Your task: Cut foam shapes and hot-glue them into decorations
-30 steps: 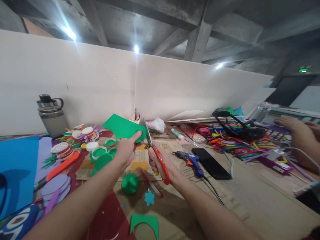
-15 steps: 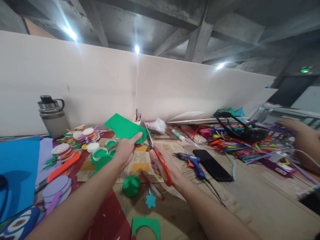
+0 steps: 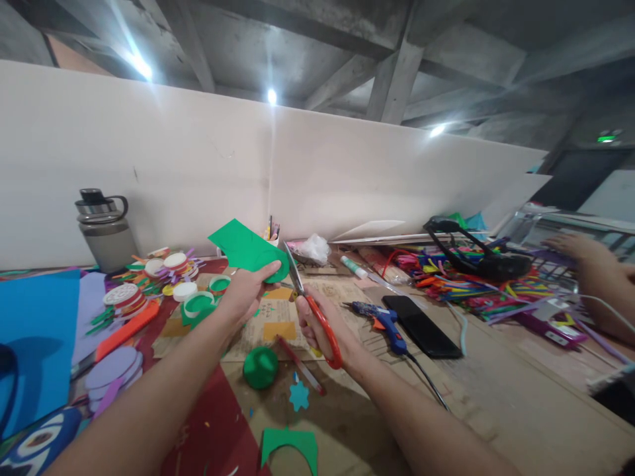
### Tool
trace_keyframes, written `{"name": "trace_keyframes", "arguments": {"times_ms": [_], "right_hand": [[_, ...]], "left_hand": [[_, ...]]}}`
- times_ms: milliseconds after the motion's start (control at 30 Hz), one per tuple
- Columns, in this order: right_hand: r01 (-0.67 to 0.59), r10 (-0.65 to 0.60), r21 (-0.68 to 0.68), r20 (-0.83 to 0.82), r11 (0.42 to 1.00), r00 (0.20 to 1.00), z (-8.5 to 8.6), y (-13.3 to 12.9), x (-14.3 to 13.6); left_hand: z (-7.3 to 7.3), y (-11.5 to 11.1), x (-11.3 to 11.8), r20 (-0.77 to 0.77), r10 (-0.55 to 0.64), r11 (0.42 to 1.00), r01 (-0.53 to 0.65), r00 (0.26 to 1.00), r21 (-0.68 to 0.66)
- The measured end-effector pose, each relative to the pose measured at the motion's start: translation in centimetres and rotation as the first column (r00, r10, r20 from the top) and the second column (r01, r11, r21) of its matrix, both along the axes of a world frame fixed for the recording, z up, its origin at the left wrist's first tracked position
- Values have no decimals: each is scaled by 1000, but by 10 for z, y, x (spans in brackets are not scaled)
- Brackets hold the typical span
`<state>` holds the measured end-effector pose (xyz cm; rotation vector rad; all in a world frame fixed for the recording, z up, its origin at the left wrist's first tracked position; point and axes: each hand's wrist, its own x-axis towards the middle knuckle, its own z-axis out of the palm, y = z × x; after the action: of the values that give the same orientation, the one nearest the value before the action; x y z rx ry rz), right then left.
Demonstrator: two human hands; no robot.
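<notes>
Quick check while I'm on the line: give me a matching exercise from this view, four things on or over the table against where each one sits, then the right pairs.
Things:
1. green sheet
2. scissors
3. glue gun
4. water bottle

Places:
A. standing at the far left, against the white wall
B. lying on the table just left of the black phone
C. held up in the left hand
D. gripped in the right hand, blades pointing up toward the green sheet

Pairs: 1-C, 2-D, 3-B, 4-A
</notes>
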<state>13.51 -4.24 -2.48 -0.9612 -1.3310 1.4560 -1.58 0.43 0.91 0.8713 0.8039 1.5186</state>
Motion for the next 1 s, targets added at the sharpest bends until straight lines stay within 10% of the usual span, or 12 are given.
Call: {"name": "trace_keyframes", "arguments": {"times_ms": [1000], "right_hand": [[31, -32, 41, 34, 999, 999, 5, -11, 0]], "left_hand": [[2, 3, -8, -176, -42, 995, 58, 983, 87]]}}
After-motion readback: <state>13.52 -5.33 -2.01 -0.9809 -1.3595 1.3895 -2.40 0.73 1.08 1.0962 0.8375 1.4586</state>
